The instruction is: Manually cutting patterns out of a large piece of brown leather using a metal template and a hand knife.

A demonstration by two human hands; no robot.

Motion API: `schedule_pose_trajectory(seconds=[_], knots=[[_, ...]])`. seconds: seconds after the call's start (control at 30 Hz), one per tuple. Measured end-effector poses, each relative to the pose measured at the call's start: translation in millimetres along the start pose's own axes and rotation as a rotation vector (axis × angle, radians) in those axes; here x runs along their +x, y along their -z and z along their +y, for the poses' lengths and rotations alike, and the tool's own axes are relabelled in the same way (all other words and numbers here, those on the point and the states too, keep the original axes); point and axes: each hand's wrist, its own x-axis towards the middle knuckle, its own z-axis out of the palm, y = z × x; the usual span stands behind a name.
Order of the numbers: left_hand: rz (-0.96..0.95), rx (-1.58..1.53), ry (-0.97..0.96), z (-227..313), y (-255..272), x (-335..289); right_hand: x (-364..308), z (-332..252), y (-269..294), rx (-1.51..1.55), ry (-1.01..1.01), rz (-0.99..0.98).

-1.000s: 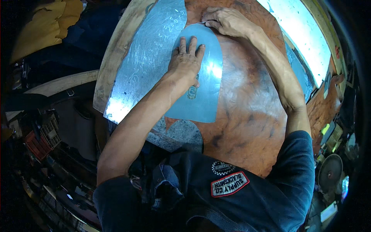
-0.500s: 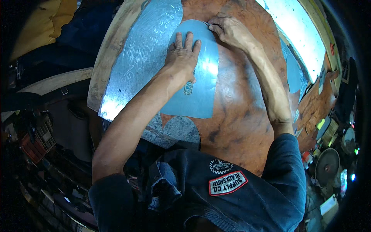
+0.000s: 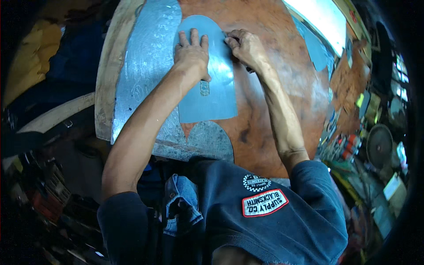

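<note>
A grey, round-topped template (image 3: 210,106) lies flat on a sheet of mottled brown leather (image 3: 265,132), overlapping a scratched metal sheet on its left. My left hand (image 3: 192,55) presses on the template with its fingers spread. Against the template's upper right edge, my right hand (image 3: 247,47) is closed, thumb and fingers pinched together. A small dark end pokes out beneath that hand, but most of what it grips is hidden, so I cannot make out the tool.
The scratched metal sheet (image 3: 145,66) covers the table's left side, beside its wooden edge (image 3: 108,75). A bright white panel (image 3: 324,20) and a smaller grey template (image 3: 316,51) lie at the far right. Leather scraps (image 3: 346,97) and cluttered tools sit beyond.
My right hand has moved down along the template's curved right edge, towards me. The left hand stays spread on the template. The whole view has shifted somewhat.
</note>
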Motion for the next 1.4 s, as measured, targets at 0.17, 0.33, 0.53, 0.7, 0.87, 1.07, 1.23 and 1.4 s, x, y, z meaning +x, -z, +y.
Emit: schedule_pose_trajectory(seconds=[0.17, 0.33, 0.53, 0.7, 0.87, 1.07, 1.23, 1.4], knots=[[0.007, 0.019, -0.016, -2.9, -1.2, 2.8, -60.3, -9.5, -13.2, 0.069, -0.168, 0.063], [0.030, 0.046, -0.007, 2.1, -8.1, 7.0, -134.1, -23.8, -17.9, 0.046, -0.328, 0.102], [0.146, 0.052, -0.085, -8.3, -17.9, 14.6, -221.1, -37.6, -24.7, 0.043, -0.387, 0.119], [0.166, 0.060, -0.065, -5.5, -20.4, 12.2, -250.2, -36.0, -32.4, -0.019, -0.411, 0.107], [0.181, 0.031, -0.012, -12.3, -20.0, 8.5, -249.5, -39.2, -17.2, 0.083, -0.310, 0.141], [0.484, 0.006, -0.323, -14.0, -50.2, -11.6, -223.9, -62.4, -11.7, 0.160, 0.115, -0.192], [0.434, -0.018, -0.337, -2.8, -47.3, -35.1, -190.3, -66.2, -55.2, 0.131, 0.377, -0.286], [0.570, 0.121, -0.273, -31.6, -118.3, -15.6, -183.5, -85.4, -77.5, 0.054, 0.477, -0.323]])
